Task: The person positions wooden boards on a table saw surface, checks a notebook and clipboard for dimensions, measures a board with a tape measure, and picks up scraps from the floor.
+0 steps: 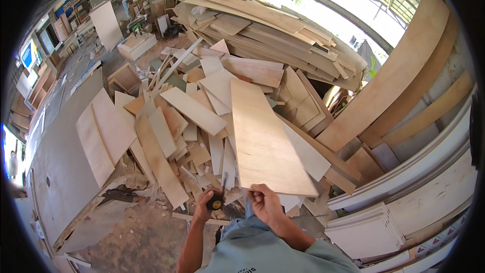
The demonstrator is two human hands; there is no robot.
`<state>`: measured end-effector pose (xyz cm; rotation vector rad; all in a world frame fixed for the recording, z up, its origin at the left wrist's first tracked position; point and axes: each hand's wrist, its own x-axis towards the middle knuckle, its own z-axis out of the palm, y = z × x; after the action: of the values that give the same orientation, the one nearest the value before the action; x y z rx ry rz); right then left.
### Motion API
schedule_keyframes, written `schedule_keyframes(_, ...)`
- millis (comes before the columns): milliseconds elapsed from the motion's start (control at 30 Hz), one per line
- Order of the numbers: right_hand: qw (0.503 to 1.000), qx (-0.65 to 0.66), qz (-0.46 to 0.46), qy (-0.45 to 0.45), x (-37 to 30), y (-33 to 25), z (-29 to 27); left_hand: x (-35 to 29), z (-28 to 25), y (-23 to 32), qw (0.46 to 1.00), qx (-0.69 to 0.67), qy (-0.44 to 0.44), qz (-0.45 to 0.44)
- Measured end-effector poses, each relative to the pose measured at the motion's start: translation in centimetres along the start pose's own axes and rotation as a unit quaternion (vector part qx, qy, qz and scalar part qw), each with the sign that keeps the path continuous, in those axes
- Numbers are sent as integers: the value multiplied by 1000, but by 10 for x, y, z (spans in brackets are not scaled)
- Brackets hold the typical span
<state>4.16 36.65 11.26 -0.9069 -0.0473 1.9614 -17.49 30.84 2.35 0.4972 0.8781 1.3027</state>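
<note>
My right hand (264, 203) grips the near edge of a long, pale plywood board (268, 144), thumb on top. The board tilts away from me over the scrap pile, its far end narrower in view. Closed around a small black tape measure (216, 205) with a yellow round mark is my left hand (204, 206), just left of the board's near corner. A thin grey strip stands up beside the tape measure; whether it is the pulled-out blade I cannot tell.
A heap of plywood offcuts (194, 116) spreads ahead. Long stacked sheets (283, 40) lie behind it. Tall boards (399, 76) lean at the right, near white panels (366, 230). A large grey sheet (65, 172) lies at the left, above a dusty floor (136, 240).
</note>
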Motion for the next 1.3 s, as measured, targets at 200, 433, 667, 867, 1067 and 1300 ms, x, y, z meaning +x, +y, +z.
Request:
schedule_keyframes(200,993,-37,108,-6,-29,53,-11,-34,54,-5,994,99,-11,33)
schedule_keyframes(433,985,-112,119,-54,-34,100,-77,-70,62,-9,962,238,135,-25)
schedule_keyframes(667,862,-433,-36,-262,-72,105,-165,-118,76,-50,978,156,135,42)
schedule_keyframes(867,931,-352,85,-54,-108,83,-336,-172,83,-88,974,60,211,50)
schedule_keyframes(1067,916,-331,-184,-136,-68,45,-383,-254,83,-84,976,28,194,96)
schedule_keyframes(1300,951,-87,79,-285,-152,94,-211,-375,57,-45,958,132,243,70)
